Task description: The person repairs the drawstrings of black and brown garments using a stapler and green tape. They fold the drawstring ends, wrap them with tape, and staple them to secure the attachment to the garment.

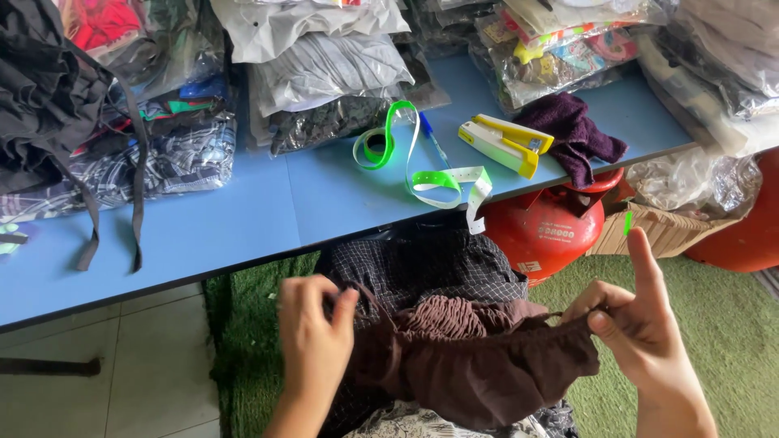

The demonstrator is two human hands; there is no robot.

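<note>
A brown ruffled garment point(479, 357) with a gathered, elastic-looking edge is stretched between both hands below the table edge. My left hand point(312, 337) pinches its left end between thumb and fingers. My right hand point(641, 324) pinches the right end, with the index finger pointing up. Under the brown garment lies a dark checked cloth point(430, 264), and a pale patterned fabric point(422, 422) shows at the bottom edge.
A blue table point(243, 219) holds a green and white measuring tape point(422, 166), a blue pen point(432, 139), a yellow and white stapler point(505, 142), a purple cloth point(572, 134) and stacks of bagged clothes point(324, 73). Black garments point(49, 105) hang at left. A red gas cylinder point(548, 227) stands under the table.
</note>
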